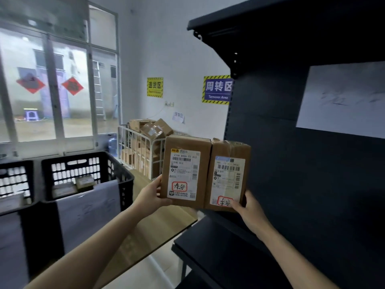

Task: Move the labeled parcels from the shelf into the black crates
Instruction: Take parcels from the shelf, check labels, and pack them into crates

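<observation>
White walls, a wide window (52,90) and two striped signs backed the room, and a white cage (141,142) of cartons stood beyond the fingers. Both hands were raised before the dark shelf (291,174).

The left hand (153,195) gripped the left parcel (183,170) at its lower left corner. Its thumb lay on the labelled face and the other fingers were hidden behind the cardboard. The right hand (249,211) held the right parcel (229,176) the same way at its lower right corner, thumb beside a red-ringed mark. The parcels stood upright, side by side and touching, apparently lifted clear of the shelf board below the fingers. Both bore what looked like the same handwritten mark.

Down and left of the left fingers stood the right crate (68,158), a few parcels in its bottom and a paper sheet hung on its front. The left crate (14,180) stood just beyond it.

I judged this to be the carry: parcels off the shelf, not yet in a crate. The next move would call for a swing left and down, picking the crate that suits the mark. The sheet's writing was too blurred to read. The parcels would then need lowering past the rim before either grip loosened.
</observation>
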{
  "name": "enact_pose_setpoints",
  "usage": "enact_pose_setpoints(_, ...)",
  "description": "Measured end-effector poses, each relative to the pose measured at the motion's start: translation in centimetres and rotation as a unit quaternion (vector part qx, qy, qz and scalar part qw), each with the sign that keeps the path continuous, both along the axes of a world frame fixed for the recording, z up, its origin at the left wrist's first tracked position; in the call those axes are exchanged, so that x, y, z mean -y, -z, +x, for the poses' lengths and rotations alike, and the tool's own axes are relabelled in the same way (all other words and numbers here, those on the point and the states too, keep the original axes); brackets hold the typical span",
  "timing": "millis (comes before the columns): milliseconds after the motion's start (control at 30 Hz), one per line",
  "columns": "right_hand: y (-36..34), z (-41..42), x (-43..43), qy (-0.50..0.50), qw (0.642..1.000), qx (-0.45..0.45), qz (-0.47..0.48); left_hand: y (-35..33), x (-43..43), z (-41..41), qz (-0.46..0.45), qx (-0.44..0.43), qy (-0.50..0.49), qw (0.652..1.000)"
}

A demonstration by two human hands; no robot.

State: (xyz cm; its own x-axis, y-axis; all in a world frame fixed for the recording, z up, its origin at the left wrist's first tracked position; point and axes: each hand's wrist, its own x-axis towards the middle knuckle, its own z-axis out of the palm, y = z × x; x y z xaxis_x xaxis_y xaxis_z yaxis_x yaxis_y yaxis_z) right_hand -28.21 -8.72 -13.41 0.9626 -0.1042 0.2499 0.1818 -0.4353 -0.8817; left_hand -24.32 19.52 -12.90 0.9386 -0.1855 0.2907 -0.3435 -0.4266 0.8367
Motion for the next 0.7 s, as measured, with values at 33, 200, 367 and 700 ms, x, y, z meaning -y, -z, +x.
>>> enact_pose_setpoints(33, -0.1, 0.4, -1.6, -0.01, 1.0, 0.002, 0.004, 0.0, -1.7, -0.1, 0.0, -0.001, -0.006, 1.0)
enact_pose_setpoints(200, -0.1, 2.2, -10.5, -0.061, 0.998, 0.007, 0.016, -0.1, -10.6, -0.6, -0.002, -0.006, -0.04, 0.999)
enact_pose_setpoints(367, -0.1, 3.8, -19.7, -0.116, 0.993, 0.013, 0.006, 0.1, -19.6, -1.6, -0.016, -0.002, -0.08, 0.997)
enact_pose_setpoints(700, 1.3, 6.9, -36.0, -0.219, 0.975, 0.015, 0.017, 1.3, -35.5, -4.6, -0.016, -0.009, -0.18, 0.983)
